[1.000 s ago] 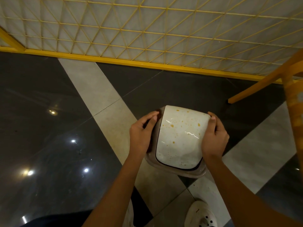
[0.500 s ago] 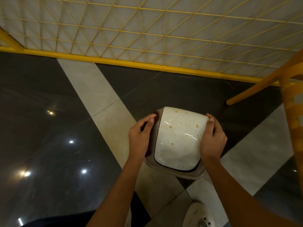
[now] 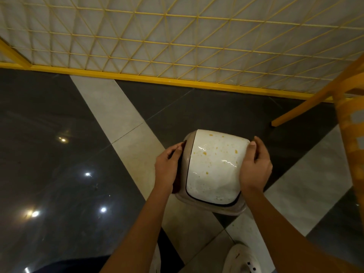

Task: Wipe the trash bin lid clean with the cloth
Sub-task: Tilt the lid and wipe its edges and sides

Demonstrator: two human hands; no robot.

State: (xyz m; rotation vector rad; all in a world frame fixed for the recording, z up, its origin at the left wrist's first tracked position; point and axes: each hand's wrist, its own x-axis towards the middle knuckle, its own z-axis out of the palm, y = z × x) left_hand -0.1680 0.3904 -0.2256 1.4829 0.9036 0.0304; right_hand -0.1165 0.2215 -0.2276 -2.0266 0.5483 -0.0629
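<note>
A spotted trash bin lid (image 3: 214, 166) is gripped from both sides, just right of the frame's centre.

Its glossy white flap, flecked with orange-yellow spots, is set in a beige rim. What lies beneath the lid is hidden, so it cannot be told whether a bin stands under it. The left hand (image 3: 167, 166) is curled round the rim's left edge, with its fingertips tucked out of sight. The right hand (image 3: 255, 168) is clamped on the right edge, its thumb laid on the flap's upper right corner and its fingers hidden behind. Below the lid a dark glossy floor (image 3: 59, 154) crossed by pale bands is seen, dotted with lamp reflections. A white shoe (image 3: 244, 261) is cut off by the bottom edge. A yellow mesh fence (image 3: 177, 36) fills the top, and an orange wooden frame (image 3: 350, 134), only partly seen, is cut off at the right edge.
</note>
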